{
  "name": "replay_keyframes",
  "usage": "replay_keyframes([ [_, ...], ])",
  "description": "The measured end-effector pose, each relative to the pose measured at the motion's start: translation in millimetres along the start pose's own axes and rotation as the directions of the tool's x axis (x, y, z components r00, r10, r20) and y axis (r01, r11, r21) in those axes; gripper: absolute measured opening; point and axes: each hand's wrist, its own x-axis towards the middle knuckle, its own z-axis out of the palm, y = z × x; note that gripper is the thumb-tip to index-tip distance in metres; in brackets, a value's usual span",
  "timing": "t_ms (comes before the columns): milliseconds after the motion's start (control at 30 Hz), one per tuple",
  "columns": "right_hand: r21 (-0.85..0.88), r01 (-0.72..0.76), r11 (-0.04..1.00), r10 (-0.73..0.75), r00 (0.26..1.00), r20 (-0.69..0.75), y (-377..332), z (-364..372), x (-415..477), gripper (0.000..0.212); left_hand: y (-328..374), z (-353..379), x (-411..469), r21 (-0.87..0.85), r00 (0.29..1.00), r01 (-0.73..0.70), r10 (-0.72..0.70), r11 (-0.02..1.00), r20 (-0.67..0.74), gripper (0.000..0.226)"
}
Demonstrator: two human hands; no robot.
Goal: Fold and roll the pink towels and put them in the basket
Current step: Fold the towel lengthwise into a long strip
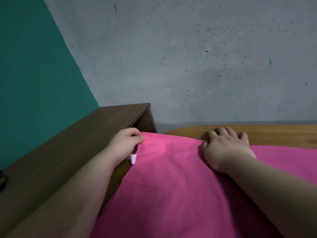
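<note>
I count one towel (171,177) on the table (265,133), possibly a second at right. Left hand (126,143) pinches its far corner; right hand (224,148) rests spread-fingered on its edge.

Left hand (126,143) pinches pink towel (171,182); right hand (224,149) rests on it

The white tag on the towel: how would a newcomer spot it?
A dark brown cabinet runs along the left, and the pink towel spreads beside it. On the towel's left edge, just below the left hand pinching the far corner, hangs the tag. It is the only white thing against pink and brown.
</note>
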Motion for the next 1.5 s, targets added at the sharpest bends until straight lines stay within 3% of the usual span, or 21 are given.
replay_keyframes([
  [100,0.008,-0.002,1.000,0.002,1.000,0.002,0,0,0,0.057,0,-9,-5,-0.117,0.982,-0.012,0.034,0.993,0.186,0.020],
  [167,0.012,0.000,1.000,0.000,1.000,0.003,0,0,0,0.056,-2,-11,-7,-0.057,0.955,-0.083,0.096,0.995,0.280,0.022],
  [233,0.012,0.000,1.000,0.000,1.000,0.003,-1,-1,-1,0.056,-5,-11,-9,-0.018,0.944,-0.150,0.148,0.989,0.294,0.013],
  [300,0.012,0.001,1.000,-0.001,1.000,-0.004,-1,-2,-2,0.056,-6,-10,-9,-0.014,0.928,-0.202,0.196,0.979,0.317,0.018],
  [467,0.017,-0.001,1.000,0.001,1.000,-0.002,-1,-2,-2,0.055,-11,-7,-5,0.206,0.928,-0.303,0.239,0.930,0.287,0.031],
  [533,0.017,-0.002,1.000,0.002,1.000,-0.002,-1,-2,-2,0.055,-14,-7,-3,0.189,0.913,-0.320,0.249,0.928,0.323,0.022],
  [600,0.020,-0.003,1.000,0.003,1.000,-0.001,-1,-2,-2,0.055,-13,-7,-3,0.211,0.901,-0.316,0.223,0.925,0.372,0.028],
  [700,0.014,-0.003,1.000,0.003,1.000,-0.003,-1,-2,-2,0.056,-9,1,0,0.415,0.948,-0.281,0.184,0.865,0.258,0.026],
  [767,0.011,-0.004,1.000,0.004,1.000,-0.004,-1,-1,-2,0.056,-6,11,8,0.483,0.982,-0.189,0.163,0.855,0.095,0.007],
  [833,0.012,-0.006,1.000,0.006,1.000,-0.004,-2,-1,-2,0.055,-3,17,16,0.562,0.996,-0.066,0.089,0.824,-0.013,0.011],
  [900,0.015,-0.009,1.000,0.009,1.000,0.002,-1,-2,-1,0.055,-1,22,22,0.690,0.995,0.008,0.061,0.724,-0.075,0.009],
  [967,0.013,-0.006,1.000,0.005,1.000,0.011,-1,-3,-2,0.055,7,30,17,0.800,0.974,-0.020,0.192,0.600,-0.119,0.017],
  [1067,0.009,-0.002,1.000,0.002,1.000,0.014,-1,-3,-2,0.053,34,54,-9,0.697,0.885,-0.367,0.463,0.616,0.057,0.029],
  [1133,0.018,-0.002,1.000,0.002,1.000,0.018,0,-3,-1,0.049,45,74,-28,0.563,0.870,-0.492,0.401,0.664,0.287,0.039],
  [1233,0.041,0.005,0.999,-0.006,1.000,0.012,2,-3,-1,0.045,34,89,-34,0.590,0.861,-0.457,0.165,0.666,0.481,0.060],
  [1500,0.055,0.005,0.998,-0.008,0.999,0.045,8,-5,3,0.039,14,81,-10,0.639,0.861,-0.433,0.082,0.636,0.502,0.075],
])
